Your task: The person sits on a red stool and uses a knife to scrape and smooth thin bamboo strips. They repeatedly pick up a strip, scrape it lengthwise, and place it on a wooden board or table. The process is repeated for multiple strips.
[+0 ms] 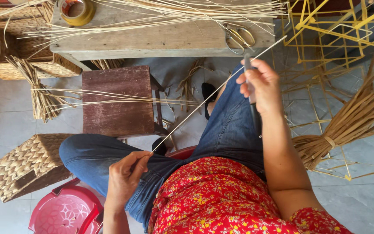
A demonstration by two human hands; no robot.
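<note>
One strip: a thin pale reed strip (204, 100) is held stretched between both hands.
Left hand (124, 177): closed, its near end is pinched.
Right hand (258, 84): closed around a dark-handled knife (251, 89), laid against the strip.
Done: many strips (161, 13) are laid on the desk (152, 41), beyond the right hand.
Left: a tied raw bundle (347, 125), right of it.

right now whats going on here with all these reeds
A seated person in jeans holds one long thin reed strip stretched across the lap. The left hand pinches its near end; the right hand grips a slim knife against the strip further up. Ahead, a wooden bench carries more loose strips, scissors and a tape roll. A woven basket sits on the floor.
</note>
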